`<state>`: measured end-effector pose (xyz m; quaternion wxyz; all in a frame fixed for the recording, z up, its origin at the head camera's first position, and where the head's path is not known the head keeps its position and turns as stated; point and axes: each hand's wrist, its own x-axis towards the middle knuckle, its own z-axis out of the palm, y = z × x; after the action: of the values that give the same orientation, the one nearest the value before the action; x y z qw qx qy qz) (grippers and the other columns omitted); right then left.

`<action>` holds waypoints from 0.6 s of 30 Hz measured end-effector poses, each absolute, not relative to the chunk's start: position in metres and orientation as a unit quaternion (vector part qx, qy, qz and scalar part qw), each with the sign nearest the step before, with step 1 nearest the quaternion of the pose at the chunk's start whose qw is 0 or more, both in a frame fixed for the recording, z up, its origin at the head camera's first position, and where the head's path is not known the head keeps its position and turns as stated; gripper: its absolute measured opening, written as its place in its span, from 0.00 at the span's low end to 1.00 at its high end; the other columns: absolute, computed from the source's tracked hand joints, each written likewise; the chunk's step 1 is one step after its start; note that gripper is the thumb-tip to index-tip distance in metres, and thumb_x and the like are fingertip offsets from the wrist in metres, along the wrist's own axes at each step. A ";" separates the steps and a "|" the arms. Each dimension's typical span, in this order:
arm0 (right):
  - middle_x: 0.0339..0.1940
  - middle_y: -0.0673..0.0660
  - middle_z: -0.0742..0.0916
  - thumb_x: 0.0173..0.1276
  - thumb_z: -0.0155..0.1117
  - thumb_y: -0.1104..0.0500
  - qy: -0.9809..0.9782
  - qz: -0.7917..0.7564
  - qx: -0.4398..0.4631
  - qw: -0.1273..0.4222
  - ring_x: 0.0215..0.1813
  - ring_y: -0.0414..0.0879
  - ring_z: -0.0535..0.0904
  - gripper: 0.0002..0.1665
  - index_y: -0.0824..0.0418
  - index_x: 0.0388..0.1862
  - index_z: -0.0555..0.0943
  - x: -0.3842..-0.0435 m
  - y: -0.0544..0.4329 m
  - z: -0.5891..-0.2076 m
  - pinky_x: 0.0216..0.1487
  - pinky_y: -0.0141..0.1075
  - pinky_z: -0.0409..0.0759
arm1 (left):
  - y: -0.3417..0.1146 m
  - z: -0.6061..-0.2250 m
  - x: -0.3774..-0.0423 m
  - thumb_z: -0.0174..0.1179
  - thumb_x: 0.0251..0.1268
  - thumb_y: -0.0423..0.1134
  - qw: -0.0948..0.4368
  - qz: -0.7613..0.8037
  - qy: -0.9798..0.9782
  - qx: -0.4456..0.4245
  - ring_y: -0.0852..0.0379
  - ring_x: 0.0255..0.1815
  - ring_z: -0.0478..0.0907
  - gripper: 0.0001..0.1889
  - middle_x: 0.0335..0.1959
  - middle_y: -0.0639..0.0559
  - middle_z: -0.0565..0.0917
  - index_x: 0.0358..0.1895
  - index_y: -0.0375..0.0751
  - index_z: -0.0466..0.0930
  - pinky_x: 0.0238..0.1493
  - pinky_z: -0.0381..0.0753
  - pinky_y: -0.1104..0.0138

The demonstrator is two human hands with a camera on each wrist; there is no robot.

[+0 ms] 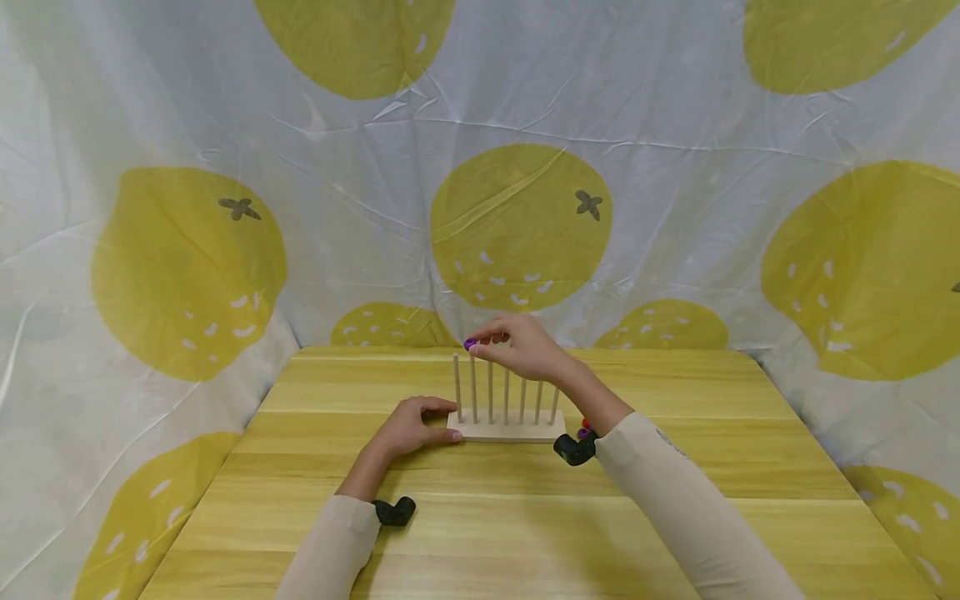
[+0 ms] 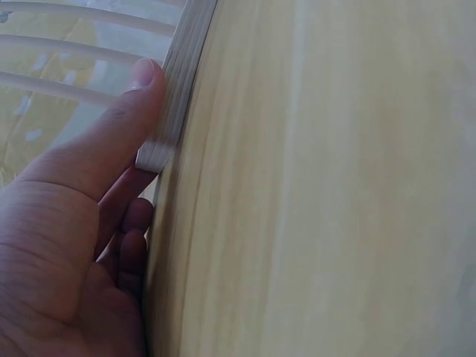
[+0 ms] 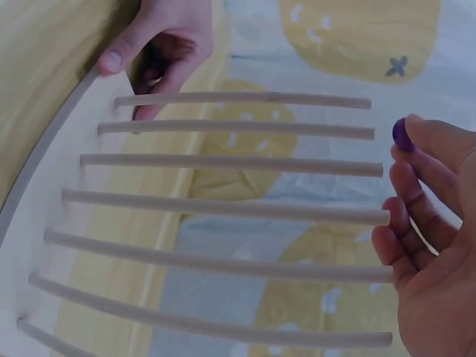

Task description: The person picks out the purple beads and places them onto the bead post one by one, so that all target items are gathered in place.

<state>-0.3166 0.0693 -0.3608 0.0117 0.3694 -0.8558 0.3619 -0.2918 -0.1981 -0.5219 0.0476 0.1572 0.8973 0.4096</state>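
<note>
A wooden peg stand (image 1: 506, 431) with several upright thin pegs stands on the table. My left hand (image 1: 408, 427) grips the left end of its base. In the left wrist view the thumb (image 2: 141, 93) lies along the base's side edge (image 2: 182, 82). Above the pegs, my right hand (image 1: 528, 348) pinches a purple bead (image 1: 470, 343) between thumb and fingertips. The bead is close to the top of the second peg from the left. In the right wrist view the bead (image 3: 402, 135) is just beyond the peg tips, apart from them.
A red bead (image 1: 587, 422) and a purple bead (image 1: 582, 433) lie right of the stand, partly hidden by the right wrist's black camera (image 1: 576, 450). Another black camera (image 1: 395, 512) sits on the left wrist. A lemon-patterned curtain (image 1: 521, 225) hangs behind the wooden table (image 1: 480, 533).
</note>
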 end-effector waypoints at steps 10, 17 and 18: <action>0.45 0.48 0.88 0.75 0.67 0.50 -0.857 0.362 0.366 0.005 0.46 0.43 0.80 0.12 0.51 0.50 0.91 -0.320 0.057 -0.364 0.50 0.39 0.81 | -0.200 -0.524 -0.291 0.79 0.52 0.57 0.050 0.409 0.897 0.161 0.45 0.69 0.77 0.30 0.62 0.52 0.85 0.59 0.55 0.87 0.72 0.73 0.47; 0.43 0.46 0.90 0.75 0.67 0.50 -0.852 0.357 0.383 0.017 0.43 0.41 0.78 0.11 0.50 0.48 0.91 -0.321 0.051 -0.367 0.48 0.36 0.79 | -0.199 -0.524 -0.294 0.79 0.52 0.58 0.050 0.413 0.895 0.164 0.44 0.69 0.76 0.30 0.61 0.52 0.85 0.60 0.56 0.87 0.72 0.72 0.45; 0.43 0.46 0.90 0.75 0.67 0.50 -0.852 0.358 0.383 0.018 0.42 0.41 0.78 0.11 0.50 0.48 0.91 -0.320 0.051 -0.368 0.47 0.36 0.79 | -0.199 -0.524 -0.294 0.79 0.52 0.59 0.049 0.412 0.895 0.165 0.44 0.69 0.76 0.30 0.62 0.52 0.85 0.60 0.56 0.87 0.72 0.73 0.45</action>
<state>-0.3204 0.0506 -0.3675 0.0185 0.3828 -0.8516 0.3577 -0.2943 -0.1992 -0.5235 0.0493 0.1651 0.8950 0.4115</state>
